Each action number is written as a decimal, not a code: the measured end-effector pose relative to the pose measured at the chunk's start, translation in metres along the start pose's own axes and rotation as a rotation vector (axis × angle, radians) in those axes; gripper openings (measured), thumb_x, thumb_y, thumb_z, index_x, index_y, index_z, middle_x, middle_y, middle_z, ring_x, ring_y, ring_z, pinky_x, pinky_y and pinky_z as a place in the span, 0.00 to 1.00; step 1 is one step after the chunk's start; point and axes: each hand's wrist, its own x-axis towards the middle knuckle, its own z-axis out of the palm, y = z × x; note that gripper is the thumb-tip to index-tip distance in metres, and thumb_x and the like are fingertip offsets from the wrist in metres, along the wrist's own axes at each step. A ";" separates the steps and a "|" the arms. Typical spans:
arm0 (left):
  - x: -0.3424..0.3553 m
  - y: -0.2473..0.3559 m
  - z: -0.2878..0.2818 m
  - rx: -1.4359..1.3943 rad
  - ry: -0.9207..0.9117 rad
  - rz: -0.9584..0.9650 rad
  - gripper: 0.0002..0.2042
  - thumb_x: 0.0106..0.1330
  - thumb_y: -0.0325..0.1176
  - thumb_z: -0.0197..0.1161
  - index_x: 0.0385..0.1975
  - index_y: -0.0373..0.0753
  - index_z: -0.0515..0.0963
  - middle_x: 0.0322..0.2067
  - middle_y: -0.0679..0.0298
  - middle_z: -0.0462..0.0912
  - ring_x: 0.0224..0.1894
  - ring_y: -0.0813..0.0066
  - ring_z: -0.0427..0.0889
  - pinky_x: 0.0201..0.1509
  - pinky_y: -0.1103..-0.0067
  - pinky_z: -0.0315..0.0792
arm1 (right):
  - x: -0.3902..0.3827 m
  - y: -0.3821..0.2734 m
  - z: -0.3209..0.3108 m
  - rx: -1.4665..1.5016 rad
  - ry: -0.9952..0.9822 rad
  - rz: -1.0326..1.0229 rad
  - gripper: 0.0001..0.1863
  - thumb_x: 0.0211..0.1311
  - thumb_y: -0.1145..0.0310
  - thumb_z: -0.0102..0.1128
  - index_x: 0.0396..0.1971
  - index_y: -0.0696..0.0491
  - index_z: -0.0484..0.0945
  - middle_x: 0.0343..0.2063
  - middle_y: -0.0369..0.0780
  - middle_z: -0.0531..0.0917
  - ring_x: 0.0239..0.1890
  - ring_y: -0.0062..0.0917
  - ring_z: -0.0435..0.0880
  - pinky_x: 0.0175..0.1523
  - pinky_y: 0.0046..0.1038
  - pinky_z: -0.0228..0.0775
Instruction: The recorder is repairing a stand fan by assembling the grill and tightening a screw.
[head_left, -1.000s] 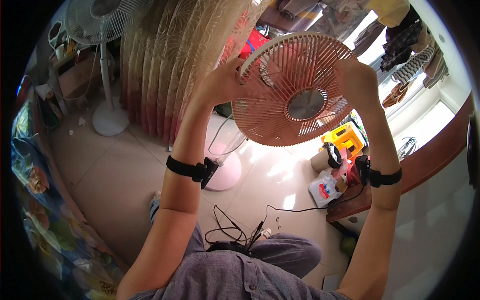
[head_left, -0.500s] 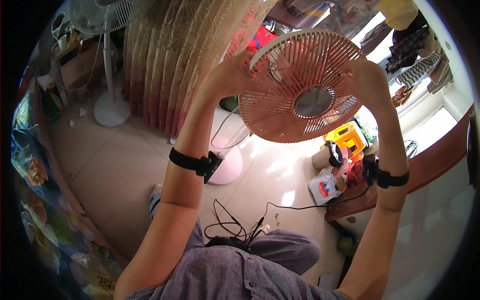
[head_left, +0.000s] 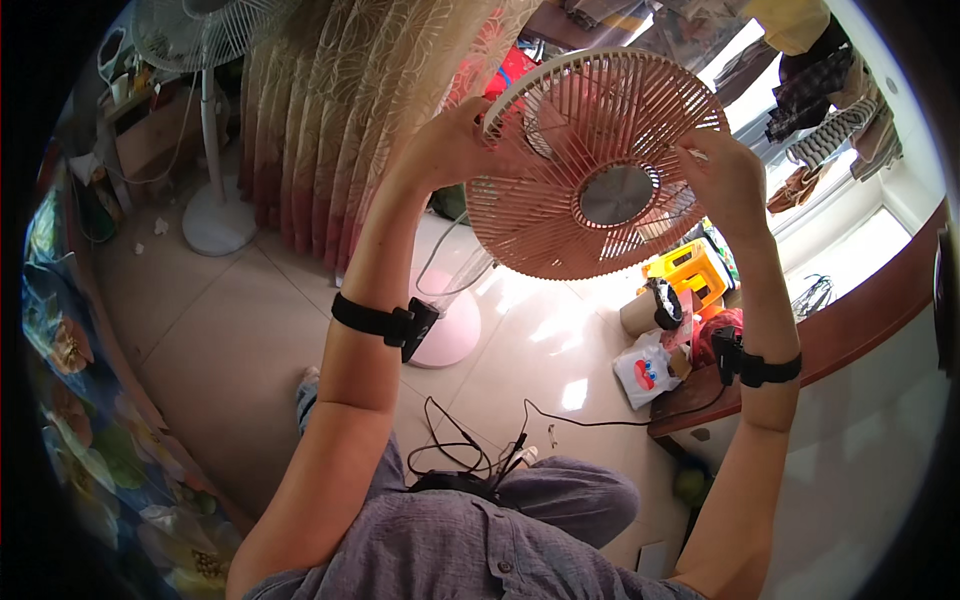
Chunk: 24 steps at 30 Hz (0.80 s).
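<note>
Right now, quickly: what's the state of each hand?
Left hand: closed on the fan, left side.
Right hand: curled at the fan's right side; grip cannot be told.

Home room; patterned curtain [head_left: 335, 130]; hanging clothes [head_left: 797, 103]

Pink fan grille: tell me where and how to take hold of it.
Best by its outer rim, probably, with one hand from each side. The pink fan grille is wide, round and tilted, so opposite grips should steady it. The left hand is at its left edge, the right hand at its right. The central disc looks smooth, with less to grip.
</note>
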 end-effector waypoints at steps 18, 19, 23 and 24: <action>-0.006 0.012 -0.007 0.005 -0.015 -0.049 0.38 0.38 0.48 0.79 0.51 0.39 0.73 0.33 0.60 0.82 0.36 0.68 0.81 0.42 0.73 0.73 | 0.004 -0.010 0.016 -0.128 0.032 -0.113 0.04 0.55 0.70 0.57 0.25 0.53 0.77 0.25 0.41 0.81 0.29 0.37 0.81 0.34 0.35 0.73; -0.006 0.011 -0.007 0.006 -0.017 -0.054 0.38 0.38 0.48 0.79 0.51 0.39 0.73 0.33 0.60 0.82 0.37 0.68 0.81 0.43 0.73 0.74 | 0.004 -0.010 0.020 -0.166 0.045 -0.130 0.03 0.55 0.71 0.56 0.24 0.53 0.76 0.23 0.42 0.80 0.28 0.38 0.81 0.34 0.36 0.73; -0.005 0.016 -0.006 0.017 -0.039 -0.074 0.38 0.37 0.48 0.79 0.51 0.40 0.73 0.36 0.59 0.83 0.39 0.67 0.82 0.44 0.73 0.74 | 0.001 -0.005 0.030 -0.228 0.047 -0.163 0.03 0.52 0.74 0.53 0.20 0.53 0.74 0.20 0.43 0.77 0.27 0.39 0.80 0.33 0.37 0.72; -0.005 0.019 -0.006 0.016 -0.043 -0.077 0.38 0.37 0.48 0.79 0.51 0.40 0.73 0.36 0.59 0.83 0.39 0.67 0.82 0.44 0.73 0.74 | 0.001 -0.005 0.030 -0.226 0.043 -0.161 0.03 0.52 0.74 0.53 0.20 0.53 0.74 0.20 0.43 0.77 0.27 0.39 0.80 0.33 0.37 0.72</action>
